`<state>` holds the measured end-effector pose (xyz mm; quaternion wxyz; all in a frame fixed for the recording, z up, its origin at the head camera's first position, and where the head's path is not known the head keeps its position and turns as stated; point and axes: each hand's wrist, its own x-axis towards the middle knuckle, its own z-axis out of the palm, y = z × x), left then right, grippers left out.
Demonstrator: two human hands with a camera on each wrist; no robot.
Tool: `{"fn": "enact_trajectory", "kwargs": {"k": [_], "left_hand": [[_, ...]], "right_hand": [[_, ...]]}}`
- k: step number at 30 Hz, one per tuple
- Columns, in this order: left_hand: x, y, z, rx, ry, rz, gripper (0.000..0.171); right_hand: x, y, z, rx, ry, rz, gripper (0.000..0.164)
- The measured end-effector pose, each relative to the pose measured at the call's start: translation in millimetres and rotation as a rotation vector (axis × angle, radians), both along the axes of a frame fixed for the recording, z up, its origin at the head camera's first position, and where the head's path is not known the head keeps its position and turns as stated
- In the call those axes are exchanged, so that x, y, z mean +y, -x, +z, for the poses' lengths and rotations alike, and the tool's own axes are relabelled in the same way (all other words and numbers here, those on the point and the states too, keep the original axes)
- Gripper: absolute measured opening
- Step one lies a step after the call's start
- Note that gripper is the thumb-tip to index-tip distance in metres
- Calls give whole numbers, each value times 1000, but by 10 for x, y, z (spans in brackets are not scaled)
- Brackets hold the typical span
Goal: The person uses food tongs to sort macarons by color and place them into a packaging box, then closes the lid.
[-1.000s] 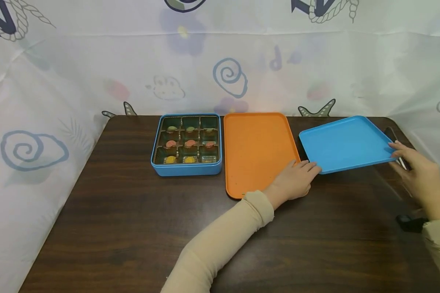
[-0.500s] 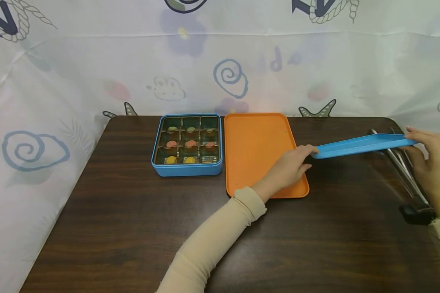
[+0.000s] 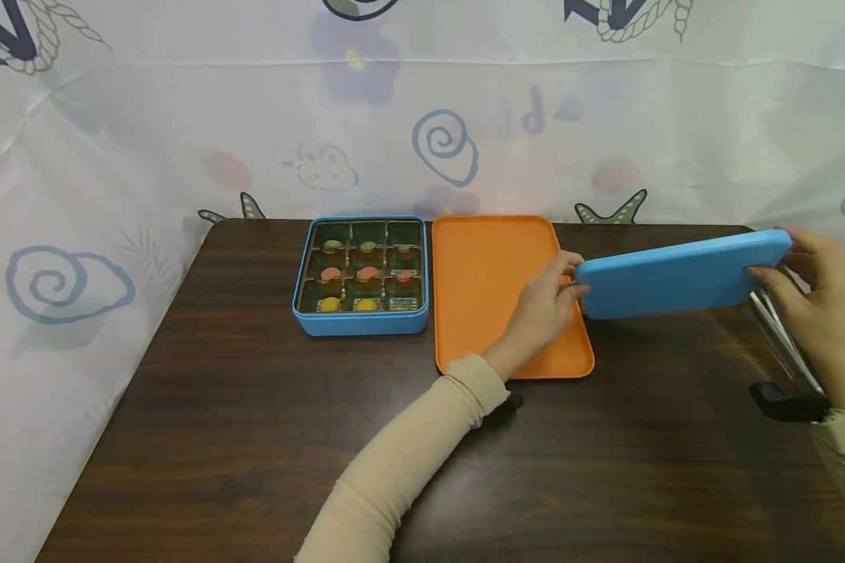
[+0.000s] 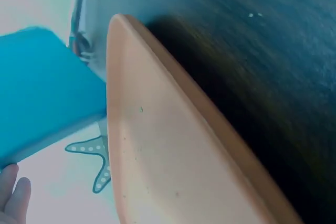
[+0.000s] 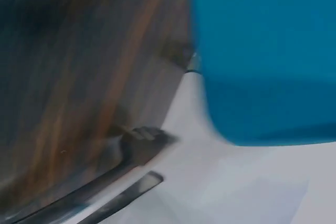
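Observation:
A shallow blue lid [image 3: 683, 277] is raised over the right side of the table, tilted so that its smooth outer face shows. The left hand [image 3: 538, 305] pinches its left end between thumb and fingers, above the orange tray [image 3: 496, 297]. At the lid's right end, the right hand [image 3: 820, 297] grips it, thumb on the near face and fingers behind. In the left wrist view, fingertips [image 4: 20, 195] meet the edge of the blue lid [image 4: 47, 87]. The blue lid [image 5: 268, 61] fills the upper right of the right wrist view; no fingers show there.
Left of the tray stands a blue box [image 3: 366, 322] with a divided insert holding small green, pink and yellow pieces. Metal tongs [image 3: 782, 340] lie on the table under the right hand. A patterned white cloth [image 3: 267, 117] hangs behind the dark wooden table [image 3: 253, 438].
The blue lid has been lifted and turned over, from its rimmed inner side showing to its outer face. The left hand has moved from touching its near corner to pinching its left end.

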<state>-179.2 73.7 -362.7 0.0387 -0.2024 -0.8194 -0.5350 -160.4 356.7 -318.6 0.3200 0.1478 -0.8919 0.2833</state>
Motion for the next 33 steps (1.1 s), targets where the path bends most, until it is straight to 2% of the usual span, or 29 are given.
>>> {"fn": "enact_trajectory", "kwargs": {"k": [3,6,9,13,17,19,21,23,25,28,30,33], "left_hand": [[-29,11,1,-61,-73,21,29],[-48,12,0,-83,-106,29,34],[-60,-5,5,-78,-133,33,40],[-76,-39,29,-78,-220,64,41],[-120,-49,37,-98,-308,53,42],[-153,-41,28,-129,-332,12,51],[-196,-35,26,-172,-323,-25,63],[-245,-26,30,-200,-272,-36,71],[-307,-20,50,-213,-216,-29,75],[-422,-9,89,-191,-146,9,78],[-511,-2,116,-172,-139,32,78],[-658,10,141,-165,-194,64,76]], "right_hand": [[73,3,-75,-144,8,-12,42],[107,5,-128,-219,37,-20,39],[102,6,-137,-207,66,-20,37],[64,8,-112,-191,100,-48,37],[-9,15,-77,-265,118,-125,40],[-57,28,-64,-306,133,-141,42],[-112,49,-53,-332,170,-127,43],[-164,77,-44,-353,216,-99,42],[-223,105,-37,-377,259,-70,41],[-349,147,-38,-383,301,-42,40],[-461,177,-38,-369,314,-45,40],[-645,228,-47,-336,346,-57,39]]}}
